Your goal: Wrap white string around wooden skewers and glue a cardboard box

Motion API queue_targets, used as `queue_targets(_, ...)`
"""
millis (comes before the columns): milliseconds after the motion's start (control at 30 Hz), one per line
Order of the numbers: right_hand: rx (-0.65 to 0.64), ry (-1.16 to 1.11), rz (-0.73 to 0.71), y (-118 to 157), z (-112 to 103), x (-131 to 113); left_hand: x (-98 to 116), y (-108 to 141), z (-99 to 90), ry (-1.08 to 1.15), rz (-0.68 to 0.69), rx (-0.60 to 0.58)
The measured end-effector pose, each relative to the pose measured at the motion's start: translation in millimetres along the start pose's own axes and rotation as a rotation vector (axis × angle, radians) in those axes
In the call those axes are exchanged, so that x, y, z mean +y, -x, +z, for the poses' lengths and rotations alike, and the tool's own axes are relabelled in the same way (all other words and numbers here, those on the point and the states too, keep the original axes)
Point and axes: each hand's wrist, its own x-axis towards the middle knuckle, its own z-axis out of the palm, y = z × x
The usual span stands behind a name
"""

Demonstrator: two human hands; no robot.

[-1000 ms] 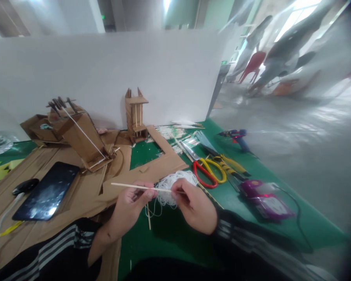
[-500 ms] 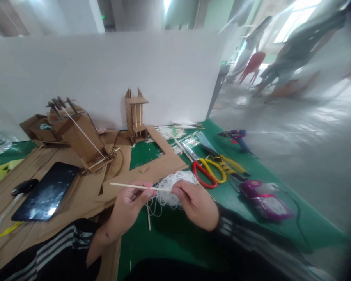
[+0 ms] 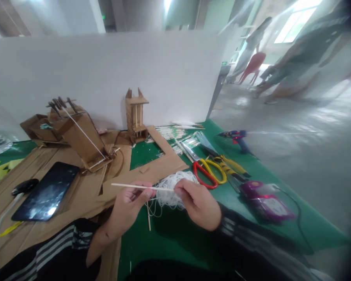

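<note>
A thin wooden stick (image 3: 119, 185) is pinched near its middle by my left hand (image 3: 128, 208), its left end sticking out past the fingers. The fingers of my right hand (image 3: 199, 203) close on the stick's right end. Behind and between both hands lies a tangled heap of white string (image 3: 168, 191), with loops hanging under the stick. A second thin stick (image 3: 149, 218) points downward just below my left hand.
Scissors (image 3: 205, 175), pliers (image 3: 234, 166) and a purple device (image 3: 266, 201) lie to the right on the green table (image 3: 163, 249). A tablet (image 3: 46, 191), cardboard (image 3: 96, 199) and cardboard structures (image 3: 82, 132) are left. A glue gun (image 3: 235, 136) sits farther back; people (image 3: 304, 54) stand beyond.
My right hand has shifted slightly to the right along with its end of the stick. My left hand looks almost unmoved. One person in the background has changed pose.
</note>
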Motion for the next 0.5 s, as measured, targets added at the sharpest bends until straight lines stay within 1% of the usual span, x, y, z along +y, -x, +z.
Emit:
queue_targets(100, -0.015, 0.041, -0.004, -0.5, -1.5, 1.9, -0.3, -0.1, -0.3, 0.005, -0.005, -0.005)
queue_targets(200, -0.029, -0.003, 0.029, -0.8, -3.7, 2.0, 1.2, -0.3, -0.4, 0.007, 0.002, -0.005)
queue_targets(267, -0.036, -0.014, 0.015, -1.2, -5.3, 1.9, 2.3, -0.3, -0.4, 0.004, 0.002, 0.004)
queue_targets(367, -0.028, 0.036, -0.026, -2.0, -7.0, 2.5, 3.5, 0.1, -0.4, -0.011, 0.004, 0.011)
queue_targets(500, -0.016, 0.014, -0.013, -2.2, -8.0, 3.5, 3.9, 0.3, -0.9, -0.012, 0.024, 0.009)
